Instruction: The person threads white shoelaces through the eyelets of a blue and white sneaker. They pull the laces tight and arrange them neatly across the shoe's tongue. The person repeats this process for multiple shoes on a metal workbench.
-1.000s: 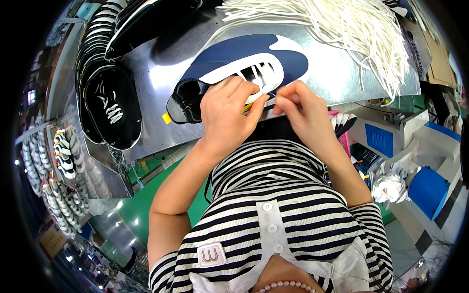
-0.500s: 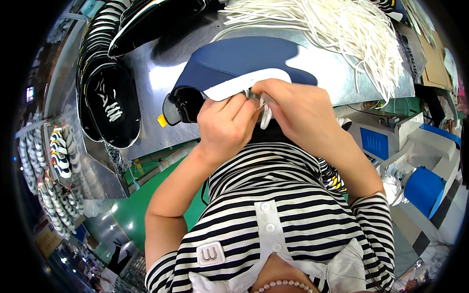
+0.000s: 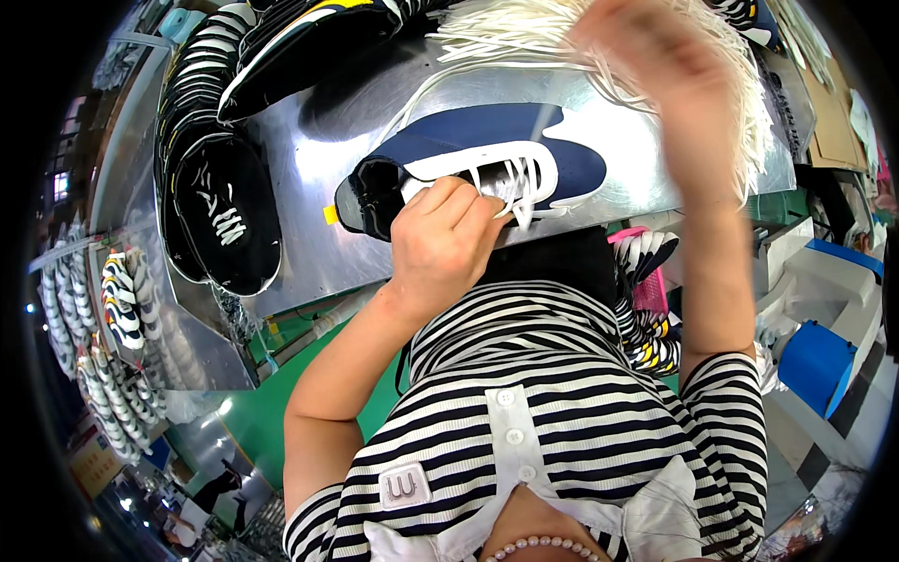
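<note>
A navy shoe upper [image 3: 440, 126] with a white eyelet band lies on the metal bench in front of me, its dark heel opening to the left. A white shoelace [image 3: 526, 187] crosses its throat in several rows. My left hand [image 3: 445, 234] is closed on the near edge of the upper beside the lacing. Whether it also pinches the lace is hidden. Up over the heap of white laces [image 3: 524, 33], my right hand [image 3: 655, 51] is smeared by motion, so its fingers are unclear. A faint pale streak rises from the upper's far edge.
Nested black shoe uppers [image 3: 220, 215] stand in a row along the bench's left side, with more at the back. The bench [image 3: 309, 244] is bare metal at its front edge. A blue-and-white machine [image 3: 815, 365] stands at the right, near a pink basket [image 3: 651, 286].
My right hand has left the upper and swung up and right to the heap of laces. The upper has tipped flatter, showing its laced throat. My left hand stays on it.
</note>
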Demonstrator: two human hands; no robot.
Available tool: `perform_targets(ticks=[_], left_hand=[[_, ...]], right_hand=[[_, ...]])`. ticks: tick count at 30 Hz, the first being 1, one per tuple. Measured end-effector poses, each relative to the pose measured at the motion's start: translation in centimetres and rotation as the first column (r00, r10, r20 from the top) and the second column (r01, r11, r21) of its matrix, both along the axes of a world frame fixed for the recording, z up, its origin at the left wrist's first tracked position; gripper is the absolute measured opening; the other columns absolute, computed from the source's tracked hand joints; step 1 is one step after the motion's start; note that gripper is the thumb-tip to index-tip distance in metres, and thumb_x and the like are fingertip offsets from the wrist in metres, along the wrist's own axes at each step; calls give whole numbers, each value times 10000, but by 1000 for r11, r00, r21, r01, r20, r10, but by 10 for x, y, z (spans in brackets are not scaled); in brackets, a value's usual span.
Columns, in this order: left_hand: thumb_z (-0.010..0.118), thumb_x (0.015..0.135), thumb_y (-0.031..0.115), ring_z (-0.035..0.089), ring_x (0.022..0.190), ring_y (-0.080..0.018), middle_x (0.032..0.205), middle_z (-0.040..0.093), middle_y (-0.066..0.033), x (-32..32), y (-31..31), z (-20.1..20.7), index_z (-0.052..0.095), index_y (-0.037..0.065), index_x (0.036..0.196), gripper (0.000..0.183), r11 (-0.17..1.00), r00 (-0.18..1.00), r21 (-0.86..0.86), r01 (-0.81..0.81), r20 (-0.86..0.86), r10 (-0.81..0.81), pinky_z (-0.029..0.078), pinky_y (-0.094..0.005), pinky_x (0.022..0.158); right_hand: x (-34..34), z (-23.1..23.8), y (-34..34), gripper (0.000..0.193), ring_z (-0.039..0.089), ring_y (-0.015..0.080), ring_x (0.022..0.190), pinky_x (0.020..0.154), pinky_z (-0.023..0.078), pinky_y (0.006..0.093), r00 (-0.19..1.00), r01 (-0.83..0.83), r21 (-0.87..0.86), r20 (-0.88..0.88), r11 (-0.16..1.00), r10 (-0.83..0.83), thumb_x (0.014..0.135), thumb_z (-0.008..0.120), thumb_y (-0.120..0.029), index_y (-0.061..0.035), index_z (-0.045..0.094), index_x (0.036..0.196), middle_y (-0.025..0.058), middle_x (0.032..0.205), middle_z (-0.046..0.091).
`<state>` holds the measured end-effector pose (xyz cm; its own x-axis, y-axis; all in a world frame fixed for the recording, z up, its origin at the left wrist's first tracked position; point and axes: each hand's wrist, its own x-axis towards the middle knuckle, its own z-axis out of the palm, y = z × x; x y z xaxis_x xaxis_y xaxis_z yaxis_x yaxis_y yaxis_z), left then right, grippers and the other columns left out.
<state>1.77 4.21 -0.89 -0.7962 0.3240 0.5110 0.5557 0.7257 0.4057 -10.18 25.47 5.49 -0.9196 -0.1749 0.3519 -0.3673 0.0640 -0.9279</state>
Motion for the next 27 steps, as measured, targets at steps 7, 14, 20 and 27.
perform_targets(ticks=[7,14,20,27], left_hand=[[820,733,90,605,728,-278,761,604,-102,-1,-2,8,621,6,1019,357,999,995,39,-23,100,19,487,-376,632],[662,942,332,704,878,-371,985,700,-236,1,-8,18,278,-40,1413,712,819,740,356,-450,662,119,542,-414,793],[747,855,372,657,780,-306,833,694,-146,-9,6,0,572,28,1195,515,836,821,151,-527,345,455,462,-398,748],[844,756,212,583,771,-248,911,708,-82,-5,9,-4,665,49,1008,349,801,820,198,-565,241,519,434,-354,764]], right_hand=[[25,-11,-13,184,648,115,923,908,498,270,938,-271,-113,193,956,289,903,678,-80,-14,703,1073,37,988,711],[36,-59,-47,97,609,83,766,706,484,242,877,-291,41,410,956,250,877,698,-62,-23,694,966,25,862,691],[29,-58,-62,112,615,156,765,682,483,283,924,-309,177,290,934,251,869,685,-125,-27,686,925,74,911,645],[39,-54,-44,220,652,173,851,730,507,303,931,-279,108,275,954,241,915,671,-154,-2,621,1066,101,992,663]])
